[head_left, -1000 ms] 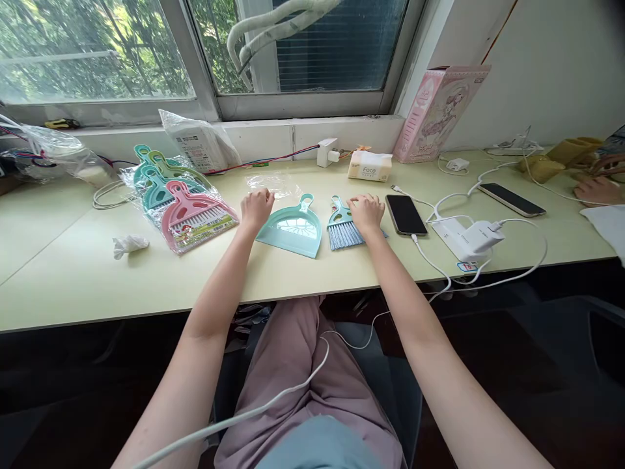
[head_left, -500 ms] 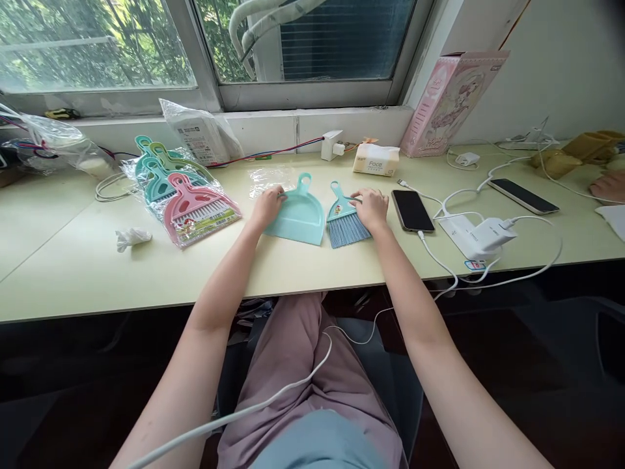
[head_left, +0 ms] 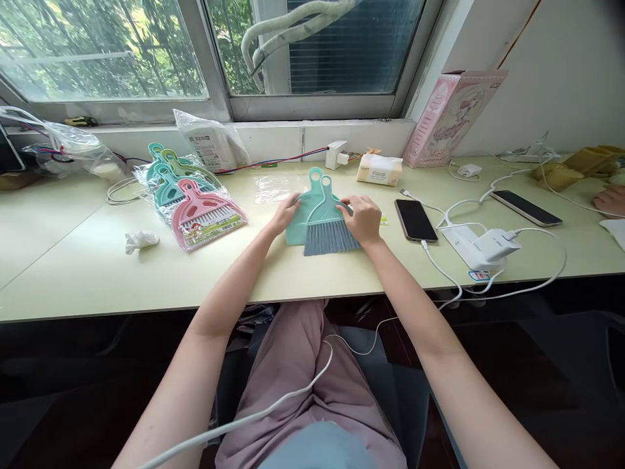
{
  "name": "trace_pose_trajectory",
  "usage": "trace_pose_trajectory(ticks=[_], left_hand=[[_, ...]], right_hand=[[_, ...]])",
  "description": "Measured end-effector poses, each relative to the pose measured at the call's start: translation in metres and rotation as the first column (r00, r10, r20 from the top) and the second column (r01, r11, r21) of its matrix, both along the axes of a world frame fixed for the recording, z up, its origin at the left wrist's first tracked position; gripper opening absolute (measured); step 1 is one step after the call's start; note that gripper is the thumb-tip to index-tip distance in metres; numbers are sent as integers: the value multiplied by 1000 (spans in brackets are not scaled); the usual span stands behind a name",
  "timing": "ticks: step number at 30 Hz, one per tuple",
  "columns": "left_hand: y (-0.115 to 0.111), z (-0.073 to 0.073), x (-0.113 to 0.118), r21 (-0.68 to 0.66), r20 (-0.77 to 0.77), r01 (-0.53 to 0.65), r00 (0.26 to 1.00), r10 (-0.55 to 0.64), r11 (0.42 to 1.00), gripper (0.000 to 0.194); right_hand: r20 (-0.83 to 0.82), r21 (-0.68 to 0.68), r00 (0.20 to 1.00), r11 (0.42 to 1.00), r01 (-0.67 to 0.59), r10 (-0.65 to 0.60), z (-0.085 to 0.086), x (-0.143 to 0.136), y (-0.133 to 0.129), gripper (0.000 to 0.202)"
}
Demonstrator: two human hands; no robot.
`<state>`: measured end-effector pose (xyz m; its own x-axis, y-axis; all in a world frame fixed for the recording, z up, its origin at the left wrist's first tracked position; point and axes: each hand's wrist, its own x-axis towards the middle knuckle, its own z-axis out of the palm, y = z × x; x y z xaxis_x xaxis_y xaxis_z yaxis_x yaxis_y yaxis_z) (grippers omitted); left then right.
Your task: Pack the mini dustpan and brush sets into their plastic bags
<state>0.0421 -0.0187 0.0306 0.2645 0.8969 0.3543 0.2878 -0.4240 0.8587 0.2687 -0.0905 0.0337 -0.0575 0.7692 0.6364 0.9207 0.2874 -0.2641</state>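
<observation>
Teal brush [head_left: 326, 225] btwn both hands' fingers [head_left: 352, 210]

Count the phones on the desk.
2. One phone lies face up just right of the right hand, plugged into a white cable. The other phone lies farther right near the desk's back edge. Others may be out of view.
</observation>
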Motion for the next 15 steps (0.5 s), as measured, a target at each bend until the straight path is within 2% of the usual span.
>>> trace_pose_trajectory(ticks=[4, 7, 9, 12, 15], left_hand=[[-20, 1, 28, 4, 80, 195, 978, -195, 981, 34], [-26, 3, 35, -27, 129, 252, 960, -247, 967, 38], [-28, 4, 34, -23, 131, 246, 962, -241, 969, 38], [-30, 7, 32, -10, 89, 179, 980, -177, 984, 37], [-33, 9, 31, 20, 68, 111, 991, -112, 994, 38]], right_hand=[[-47, 29, 995, 996, 88, -87, 5, 4, 2, 29], [-84, 52, 992, 994, 98, -94, 6, 4, 3, 30], [-149, 40, 986, 996, 79, -73, 5, 4, 6, 33], [-369, -57, 929, 997, -44, 20, 2, 9, 15, 40], [-638, -143, 759, 949, -283, 130, -1, 16, 23, 47]])
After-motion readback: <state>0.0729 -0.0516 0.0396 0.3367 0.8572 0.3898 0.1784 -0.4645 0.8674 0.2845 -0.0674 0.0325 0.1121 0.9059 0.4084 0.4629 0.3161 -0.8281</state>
